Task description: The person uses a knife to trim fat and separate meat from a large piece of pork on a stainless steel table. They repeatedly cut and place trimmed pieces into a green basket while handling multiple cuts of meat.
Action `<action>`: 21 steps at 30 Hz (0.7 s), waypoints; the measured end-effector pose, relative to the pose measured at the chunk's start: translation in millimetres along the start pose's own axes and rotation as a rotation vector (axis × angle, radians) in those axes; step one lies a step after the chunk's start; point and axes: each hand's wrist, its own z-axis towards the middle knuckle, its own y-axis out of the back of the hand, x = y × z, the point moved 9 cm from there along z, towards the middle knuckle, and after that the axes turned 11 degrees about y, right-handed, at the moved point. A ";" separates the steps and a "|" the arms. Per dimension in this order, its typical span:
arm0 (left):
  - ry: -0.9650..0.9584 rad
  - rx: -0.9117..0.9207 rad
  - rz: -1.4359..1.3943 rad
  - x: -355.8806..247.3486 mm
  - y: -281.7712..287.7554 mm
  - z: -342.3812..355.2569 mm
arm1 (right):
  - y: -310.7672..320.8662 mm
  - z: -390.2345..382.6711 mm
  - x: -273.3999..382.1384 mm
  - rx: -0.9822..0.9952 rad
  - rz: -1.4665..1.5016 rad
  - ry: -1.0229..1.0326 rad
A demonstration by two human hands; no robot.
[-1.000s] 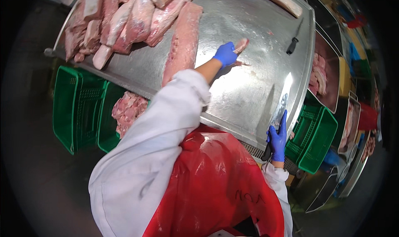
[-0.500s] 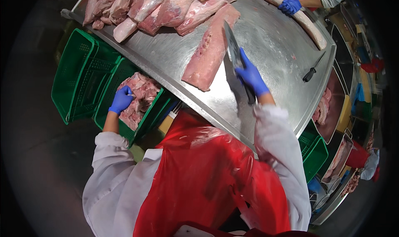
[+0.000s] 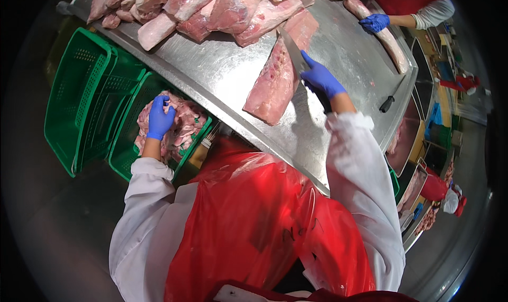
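**Knife at the slab, other hand down in the crate**

The long slab of raw meat (image 3: 275,82) lies on the steel table (image 3: 222,74), near its front edge, with one end pointing to the pile of other cuts (image 3: 211,8) at the back. The right hand (image 3: 320,78), in a blue glove, has its fingers closed around the handle of a knife (image 3: 292,52), and the blade lies against the right side of the slab. To cut well here, I think the blade should run along the length of the slab in one even stroke, and the slab should be held steady first, because now nothing holds it.

The left hand (image 3: 159,118) is well apart from the table. It rests with fingers spread flat on the meat trimmings (image 3: 177,127) inside a green crate (image 3: 127,143) below the table edge; whether it grips a piece I cannot tell. More empty green crates (image 3: 79,101) stand just beside it.

Another person's gloved hand (image 3: 375,22) works on a long cut at the far side. A second knife with a dark handle (image 3: 389,102) lies loose on the table at the right, near the arm's path.
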 end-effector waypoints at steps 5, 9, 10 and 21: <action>-0.234 -0.023 0.016 -62.2 10.8 34.1 | -0.4 -4.5 1.5 0.067 -0.055 0.001; -0.167 -0.038 -0.146 -71.5 8.9 48.9 | -5.0 -14.8 3.4 0.115 -0.103 -0.012; -0.147 -0.034 -0.188 -78.9 7.4 50.4 | -6.2 -7.0 8.1 0.108 -0.150 -0.012; -0.210 -0.095 -0.201 -120.8 21.2 46.9 | -28.9 -25.4 16.9 0.122 -0.068 -0.088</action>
